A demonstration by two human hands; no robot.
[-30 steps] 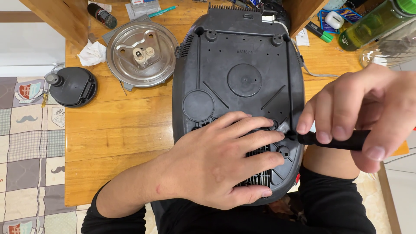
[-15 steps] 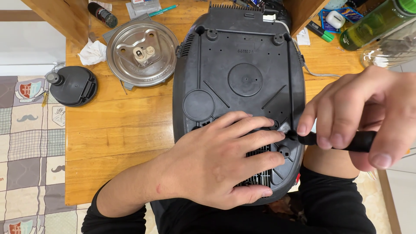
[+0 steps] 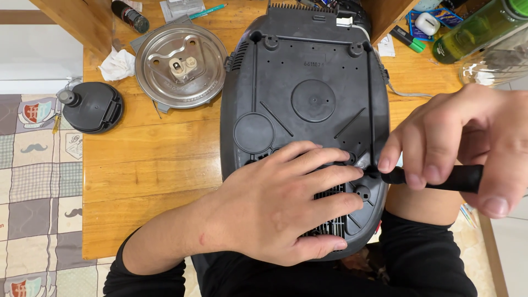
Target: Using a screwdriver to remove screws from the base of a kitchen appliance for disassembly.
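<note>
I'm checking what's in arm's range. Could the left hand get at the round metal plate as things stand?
Probably yes. The left hand lies flat on the black appliance base, holding nothing, and the metal plate sits uncovered on the table just left of the base, with bare wood between.

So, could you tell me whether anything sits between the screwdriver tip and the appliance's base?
Nothing visible does. The right hand holds the black screwdriver with its tip at the dark base, beside the left hand's fingertips.

blue printed packet [image 3: 440, 25] | top right of table | under white case [image 3: 427, 23]
</note>
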